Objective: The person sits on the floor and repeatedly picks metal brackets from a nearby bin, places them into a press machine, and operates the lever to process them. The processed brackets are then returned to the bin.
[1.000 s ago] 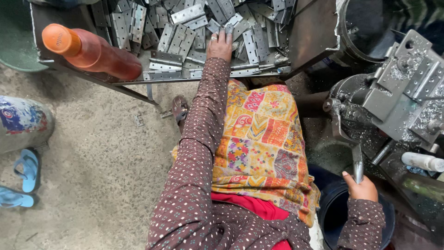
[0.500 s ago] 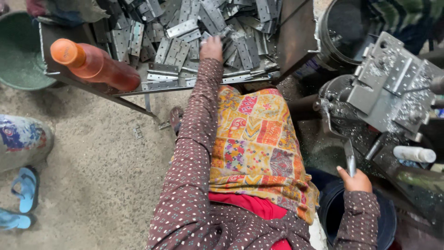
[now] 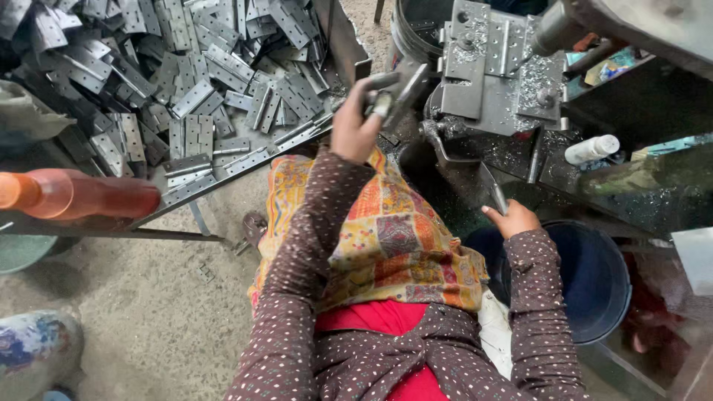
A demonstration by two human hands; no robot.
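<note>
I am looking down from the head camera at a seated person's lap, covered by a patchwork cloth [image 3: 386, 238] in orange and yellow. The left hand [image 3: 356, 126] is reaching up toward twelve o'clock and is closing its fingers around a grey metal hinge plate [image 3: 401, 89], holding it lifted in the air between the tray and the machine. At ten o'clock from that hand, a heap of the same hinge plates [image 3: 200, 82] is lying loose in a metal tray [image 3: 245, 163], whose edge is running just beside the wrist. At one o'clock from the held plate, the press machine [image 3: 490, 67] is standing with a hinge-shaped fixture on its face and metal shavings scattered over it. The right hand [image 3: 512, 219] is resting at three o'clock from the lap, wrapping its fingers around the lower end of a slim metal lever [image 3: 497, 194] that is rising toward the machine. Just below and right of that hand a dark blue bucket [image 3: 594, 282] is sitting on the floor. A white bottle [image 3: 592, 148] is lying at two o'clock, well apart from both hands. At nine o'clock an orange plastic bottle [image 3: 82, 194] is lying across the tray's edge.
</note>
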